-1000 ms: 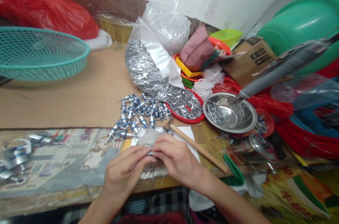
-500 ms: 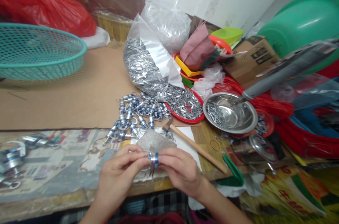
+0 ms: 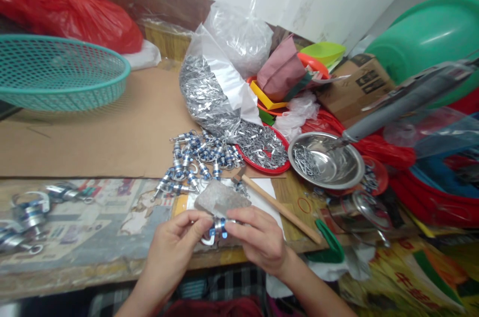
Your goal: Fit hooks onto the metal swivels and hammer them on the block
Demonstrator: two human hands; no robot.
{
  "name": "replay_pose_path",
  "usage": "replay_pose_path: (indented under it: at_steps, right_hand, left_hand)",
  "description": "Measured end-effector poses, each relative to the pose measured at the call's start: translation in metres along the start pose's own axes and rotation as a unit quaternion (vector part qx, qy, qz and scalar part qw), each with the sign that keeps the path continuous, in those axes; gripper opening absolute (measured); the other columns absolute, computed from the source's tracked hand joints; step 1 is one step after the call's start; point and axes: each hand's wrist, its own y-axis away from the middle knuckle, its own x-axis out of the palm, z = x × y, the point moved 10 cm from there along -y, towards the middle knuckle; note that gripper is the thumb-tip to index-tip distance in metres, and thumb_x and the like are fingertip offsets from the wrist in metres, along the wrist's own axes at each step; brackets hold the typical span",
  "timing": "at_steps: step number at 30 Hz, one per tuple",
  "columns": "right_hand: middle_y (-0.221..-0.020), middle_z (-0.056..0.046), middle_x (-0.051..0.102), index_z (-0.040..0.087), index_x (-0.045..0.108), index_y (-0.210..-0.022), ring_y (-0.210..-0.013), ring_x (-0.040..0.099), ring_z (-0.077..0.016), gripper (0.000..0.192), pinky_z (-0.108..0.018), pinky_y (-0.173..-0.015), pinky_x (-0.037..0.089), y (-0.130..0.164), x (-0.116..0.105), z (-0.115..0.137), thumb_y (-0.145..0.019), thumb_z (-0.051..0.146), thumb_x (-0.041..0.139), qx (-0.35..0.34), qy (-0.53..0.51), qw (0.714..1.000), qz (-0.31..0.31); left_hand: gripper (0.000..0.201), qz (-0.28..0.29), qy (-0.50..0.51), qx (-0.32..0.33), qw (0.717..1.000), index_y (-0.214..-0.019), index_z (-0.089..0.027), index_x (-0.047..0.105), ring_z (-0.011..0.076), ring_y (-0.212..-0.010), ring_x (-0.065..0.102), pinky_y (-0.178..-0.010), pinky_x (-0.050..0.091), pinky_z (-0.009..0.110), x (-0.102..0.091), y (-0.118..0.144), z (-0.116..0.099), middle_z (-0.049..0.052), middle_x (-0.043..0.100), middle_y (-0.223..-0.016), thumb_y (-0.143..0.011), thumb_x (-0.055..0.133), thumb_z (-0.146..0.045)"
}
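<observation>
Head view: left hand (image 3: 180,239) and right hand (image 3: 260,237), both nearly closed, pinch opposite ends of the blue-and-silver hook fitting (image 3: 220,226), nearer than the stone block (image 3: 221,197). Keep both grips light, aligned.

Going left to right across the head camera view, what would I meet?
Turquoise mesh plastic basket, bare left hand, blue-and-silver metal fitting held by both hands, bare right hand, round silver metal bowl, large green plastic basin.
</observation>
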Motion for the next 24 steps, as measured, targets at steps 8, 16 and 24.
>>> replay_pose_path:
  at_steps: [8, 16, 24]
  right_hand:
    - [-0.089, -0.015, 0.068, 0.01, 0.061, -0.094, -0.08, 0.062, -0.0195, 0.016, -0.031, -0.063, 0.05, -0.005, 0.002, 0.009, -0.085, 0.01, 0.049, -0.047, 0.021, 0.998, 0.039]
    - [-0.09, -0.014, 0.068, 0.012, 0.062, -0.094, -0.081, 0.063, -0.0184, 0.018, -0.029, -0.063, 0.05, -0.003, 0.003, 0.013, -0.085, 0.011, 0.047, -0.054, 0.047, 0.997, 0.037]
    - [-0.091, -0.01, 0.069, 0.017, 0.065, -0.094, -0.079, 0.064, -0.0156, 0.026, -0.027, -0.064, 0.052, 0.0, 0.001, 0.005, -0.078, 0.003, 0.049, 0.02, -0.01, 1.0, 0.013]
  left_hand:
    - [0.022, 0.043, -0.086, 0.063, 0.993, -0.066, -0.019, 0.064, 0.0147, -0.058, 0.057, -0.056, 0.045, 0.024, 0.006, 0.0, -0.009, -0.001, 0.062, -0.062, -0.077, 0.054, -0.036]
    - [0.022, -0.02, -0.178, 0.189, 0.965, -0.063, -0.021, 0.056, 0.014, -0.061, 0.053, -0.059, 0.04, 0.023, 0.006, 0.011, -0.039, -0.002, 0.056, -0.063, -0.082, 0.048, -0.027]
    - [0.019, 0.093, -0.194, 0.243, 0.946, -0.071, -0.02, 0.056, 0.0152, -0.071, 0.055, -0.066, 0.042, 0.025, 0.019, 0.015, -0.051, 0.002, 0.058, -0.072, -0.085, 0.042, -0.021]
